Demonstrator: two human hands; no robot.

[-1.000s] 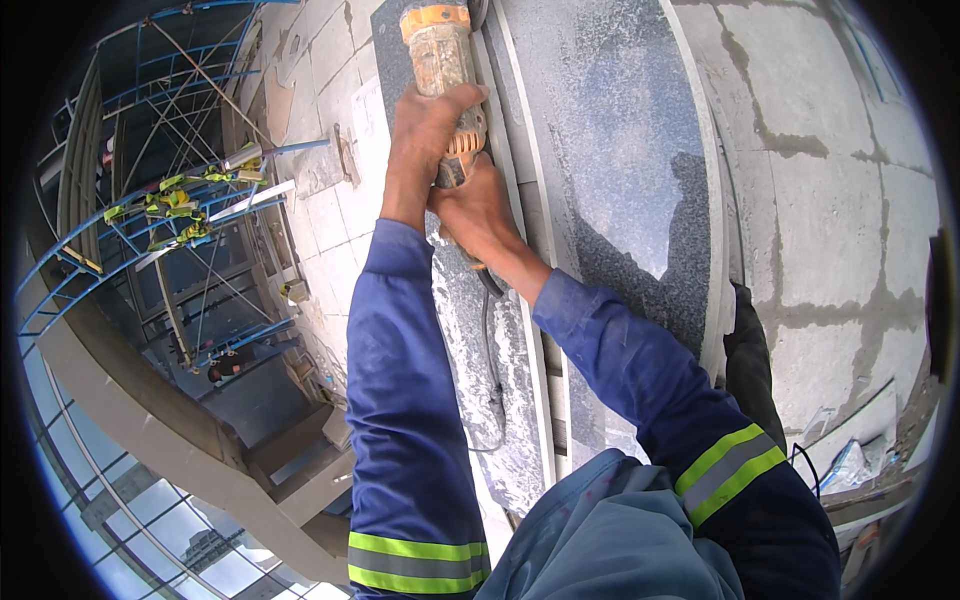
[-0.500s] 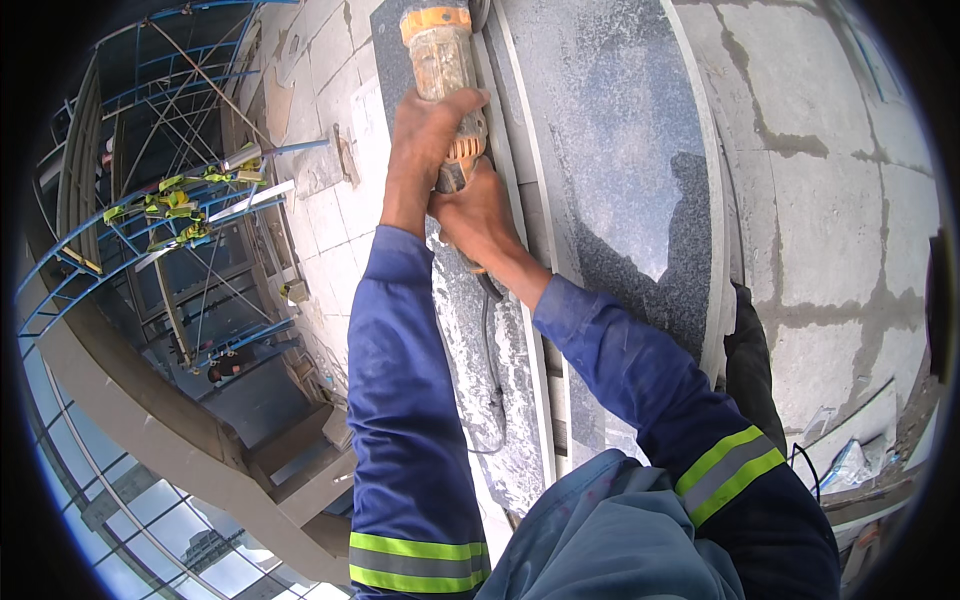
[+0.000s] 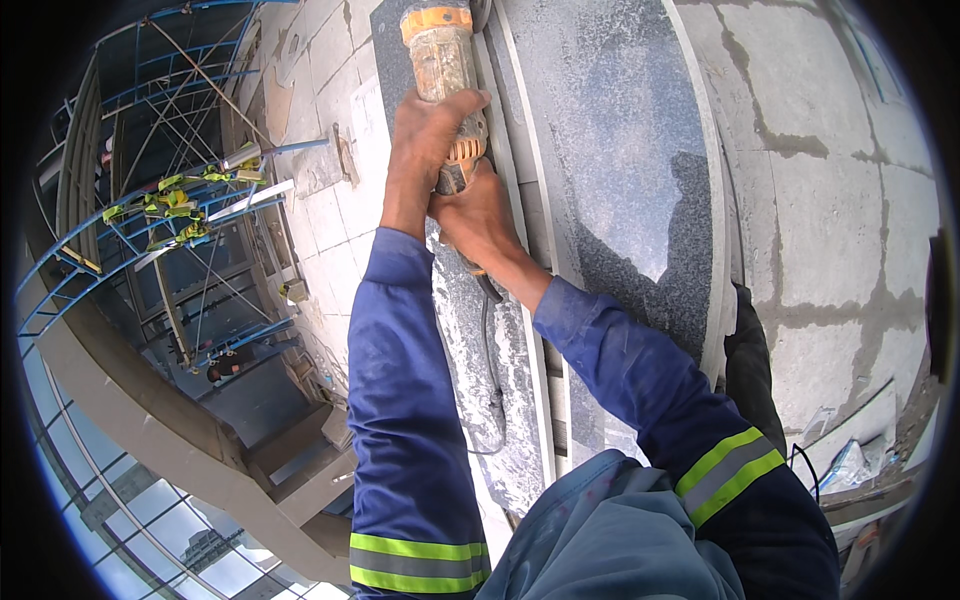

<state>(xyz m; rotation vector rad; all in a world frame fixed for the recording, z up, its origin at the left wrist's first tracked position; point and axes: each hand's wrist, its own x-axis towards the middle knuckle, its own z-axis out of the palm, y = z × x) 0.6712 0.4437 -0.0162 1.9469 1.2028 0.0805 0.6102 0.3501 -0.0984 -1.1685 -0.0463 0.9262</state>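
Both of my hands are on a dusty orange corded angle grinder (image 3: 442,62), whose front end is cut off by the top edge. My left hand (image 3: 425,135) is wrapped round its body. Just below, my right hand (image 3: 480,215) closes round the rear end, where the dark cord (image 3: 487,340) leaves and runs down toward me. Under the tool lies a long, narrow dark stone slab (image 3: 505,440), its near part streaked with white dust. Alongside on the right is a wider grey speckled slab (image 3: 625,90), partly in my shadow.
Pale floor tiles (image 3: 830,230) with dark joints lie to the right. Clear plastic scraps (image 3: 850,465) sit at lower right. On the left, past a tiled strip (image 3: 335,215), blue scaffolding (image 3: 60,275) with yellow-green straps (image 3: 175,205) stands over a drop, beside a beige ledge (image 3: 150,420).
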